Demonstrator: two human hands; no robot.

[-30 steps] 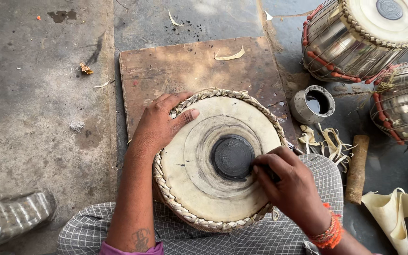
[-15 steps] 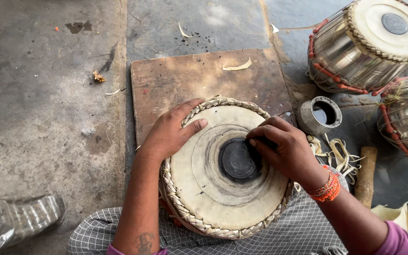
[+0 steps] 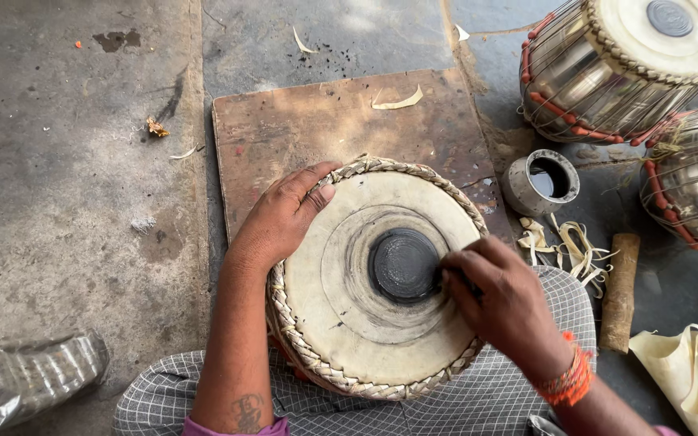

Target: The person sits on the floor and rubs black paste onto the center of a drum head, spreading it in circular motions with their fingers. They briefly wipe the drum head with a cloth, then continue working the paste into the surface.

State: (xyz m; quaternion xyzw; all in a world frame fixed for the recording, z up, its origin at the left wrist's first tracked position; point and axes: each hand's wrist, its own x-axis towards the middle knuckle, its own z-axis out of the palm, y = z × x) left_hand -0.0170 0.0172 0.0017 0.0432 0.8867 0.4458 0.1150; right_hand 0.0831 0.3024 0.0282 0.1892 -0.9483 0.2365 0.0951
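Note:
A drum (image 3: 341, 323) with a pale skin head, a braided rim and a black round patch (image 3: 401, 265) in its middle rests on my lap, on checked cloth (image 3: 486, 404). My left hand (image 3: 280, 218) lies over the drum's upper left rim, with its fingers on the skin, and holds the drum steady. My right hand (image 3: 498, 303) has an orange thread band on the wrist. It presses its curled fingertips on the right edge of the black patch. Whatever is under those fingers is hidden.
A brown wooden board (image 3: 349, 129) lies on the concrete floor beyond the drum. Two metal-bodied drums (image 3: 616, 64) (image 3: 692, 178) stand at the top right. Near them are a small metal cup (image 3: 541, 182), pale hide strips (image 3: 563, 242) and a short wooden stick (image 3: 620, 291). A crumpled plastic bottle (image 3: 26, 375) lies at the bottom left.
My right hand has slid from the upper right of the black patch down to its right edge. My left hand has stayed on the rim. The view has shifted slightly.

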